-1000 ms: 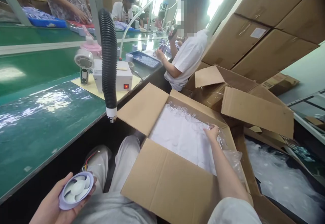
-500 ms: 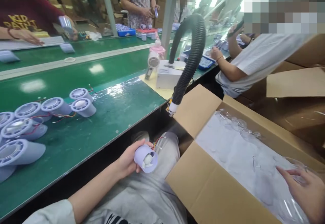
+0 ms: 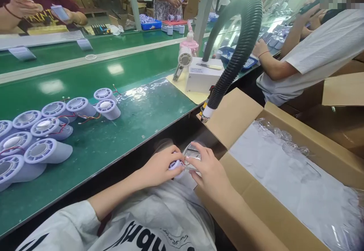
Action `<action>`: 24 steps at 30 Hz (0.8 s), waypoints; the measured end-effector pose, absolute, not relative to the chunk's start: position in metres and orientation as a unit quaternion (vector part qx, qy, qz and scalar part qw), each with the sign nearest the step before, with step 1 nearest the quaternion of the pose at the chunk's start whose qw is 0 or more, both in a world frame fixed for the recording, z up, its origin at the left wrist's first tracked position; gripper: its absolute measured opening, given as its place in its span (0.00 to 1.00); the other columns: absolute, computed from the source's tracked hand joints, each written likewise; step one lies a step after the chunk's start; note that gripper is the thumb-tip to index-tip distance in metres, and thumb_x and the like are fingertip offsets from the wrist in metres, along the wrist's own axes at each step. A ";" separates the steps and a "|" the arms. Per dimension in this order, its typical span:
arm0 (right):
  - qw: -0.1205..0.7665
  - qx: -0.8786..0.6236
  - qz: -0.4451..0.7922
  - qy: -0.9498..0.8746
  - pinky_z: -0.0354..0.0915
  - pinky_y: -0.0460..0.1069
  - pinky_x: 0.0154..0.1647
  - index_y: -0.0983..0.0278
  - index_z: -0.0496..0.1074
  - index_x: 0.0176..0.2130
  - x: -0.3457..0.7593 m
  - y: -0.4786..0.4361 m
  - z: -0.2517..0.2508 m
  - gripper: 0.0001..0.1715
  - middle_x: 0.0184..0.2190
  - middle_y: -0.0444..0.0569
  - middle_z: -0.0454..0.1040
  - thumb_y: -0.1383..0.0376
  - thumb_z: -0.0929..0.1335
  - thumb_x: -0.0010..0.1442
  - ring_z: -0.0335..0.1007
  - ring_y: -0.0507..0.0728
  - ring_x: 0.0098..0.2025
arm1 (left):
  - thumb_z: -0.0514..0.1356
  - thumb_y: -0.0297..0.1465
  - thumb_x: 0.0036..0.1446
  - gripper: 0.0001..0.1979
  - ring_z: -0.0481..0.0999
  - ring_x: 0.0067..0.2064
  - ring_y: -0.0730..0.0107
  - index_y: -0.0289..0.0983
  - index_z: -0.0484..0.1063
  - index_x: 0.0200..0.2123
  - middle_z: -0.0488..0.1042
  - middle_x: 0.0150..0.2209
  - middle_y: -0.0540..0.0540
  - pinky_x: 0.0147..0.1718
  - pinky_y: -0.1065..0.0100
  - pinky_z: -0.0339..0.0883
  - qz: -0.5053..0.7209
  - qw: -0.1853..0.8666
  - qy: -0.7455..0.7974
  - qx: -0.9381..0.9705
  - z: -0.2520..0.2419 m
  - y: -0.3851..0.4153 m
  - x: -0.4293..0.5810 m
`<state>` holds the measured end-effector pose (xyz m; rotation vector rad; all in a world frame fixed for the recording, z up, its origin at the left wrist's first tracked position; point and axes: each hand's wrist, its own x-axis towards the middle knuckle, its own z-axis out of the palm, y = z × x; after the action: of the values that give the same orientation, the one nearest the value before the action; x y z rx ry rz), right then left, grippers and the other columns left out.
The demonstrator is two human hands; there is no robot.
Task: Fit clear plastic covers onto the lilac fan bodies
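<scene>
My left hand (image 3: 162,165) is closed around a small lilac fan housing (image 3: 175,165) held over my lap. My right hand (image 3: 209,169) meets it from the right, fingers pinched on a clear plastic piece (image 3: 191,157) pressed against the housing. Both hands sit just below the edge of the green bench (image 3: 125,129). To the right stands an open cardboard box (image 3: 239,118) lined with white sheet and clear plastic pieces (image 3: 284,145). Several finished lilac fan housings (image 3: 45,129) with red wires lie on the bench at the left.
A black ribbed hose (image 3: 241,42) curves down over the box flap. A white control box (image 3: 200,78) and a pink handheld fan (image 3: 184,55) stand behind it. A person in a white shirt (image 3: 318,54) works at the right; other people (image 3: 34,4) stand across the bench.
My right hand left the box, carrying a clear plastic piece to the fan housing. My left hand stayed over my lap with the housing. The view turned left toward the bench.
</scene>
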<state>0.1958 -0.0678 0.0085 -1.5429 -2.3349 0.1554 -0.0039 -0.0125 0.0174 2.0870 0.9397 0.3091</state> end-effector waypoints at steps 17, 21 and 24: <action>0.248 -0.565 0.369 -0.695 0.69 0.54 0.44 0.62 0.71 0.31 0.216 -0.065 0.003 0.07 0.47 0.51 0.65 0.67 0.73 0.55 0.70 0.59 0.44 | 0.58 0.36 0.62 0.10 0.71 0.43 0.65 0.39 0.72 0.44 0.69 0.43 0.45 0.44 0.65 0.64 0.171 0.446 0.321 0.818 -0.007 0.003 0.007; 0.321 -0.563 0.457 -0.609 0.68 0.51 0.39 0.62 0.71 0.28 0.220 -0.053 0.010 0.16 0.43 0.50 0.65 0.59 0.65 0.65 0.69 0.56 0.39 | 0.68 0.44 0.49 0.26 0.70 0.43 0.64 0.40 0.72 0.50 0.68 0.42 0.45 0.44 0.64 0.66 0.235 0.472 0.347 0.776 -0.012 0.011 0.012; 0.345 -0.566 0.510 -0.548 0.66 0.49 0.33 0.63 0.71 0.24 0.224 -0.041 0.015 0.19 0.42 0.51 0.67 0.55 0.67 0.62 0.69 0.57 0.38 | 0.72 0.45 0.41 0.33 0.70 0.49 0.59 0.42 0.74 0.51 0.68 0.46 0.42 0.50 0.60 0.66 0.239 0.479 0.333 0.776 -0.013 0.014 0.013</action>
<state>0.2236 -0.0408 0.0149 -1.4682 -1.4234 1.3240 0.0126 0.0138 -0.0127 1.8938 0.8120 0.5840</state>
